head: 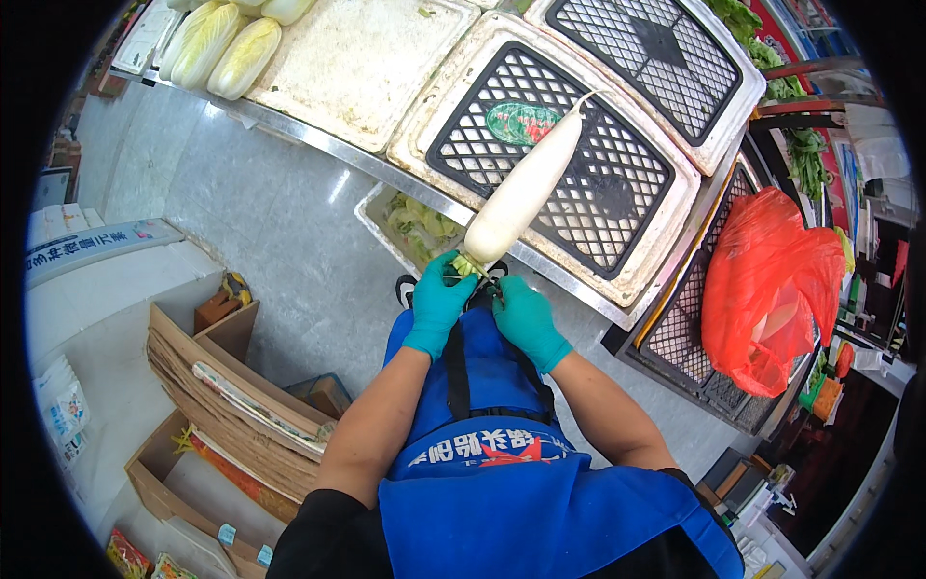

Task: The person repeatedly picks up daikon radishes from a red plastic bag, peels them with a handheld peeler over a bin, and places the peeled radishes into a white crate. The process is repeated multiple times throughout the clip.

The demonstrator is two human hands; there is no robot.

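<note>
A long white daikon radish (522, 194) lies at a slant across a black plastic grid mat (463, 145), its thin root pointing away and its cut leaf end toward me. My left hand (441, 304), in a teal glove, grips the trimmed green leaf stalks (464, 266) at the near end, just past the metal edge of the stand. My right hand (529, 318), gloved the same way, is close beside the stalks with its fingers bent. Something small and dark shows at its fingertips, too little of it to name.
A white foam crate (391, 239) with loose leaves stands under the metal edge (304, 137). Napa cabbages (244, 58) rest at the far left of the stand. A red plastic bag (767, 289) sits on the right. Flattened cardboard (239, 412) stands at left.
</note>
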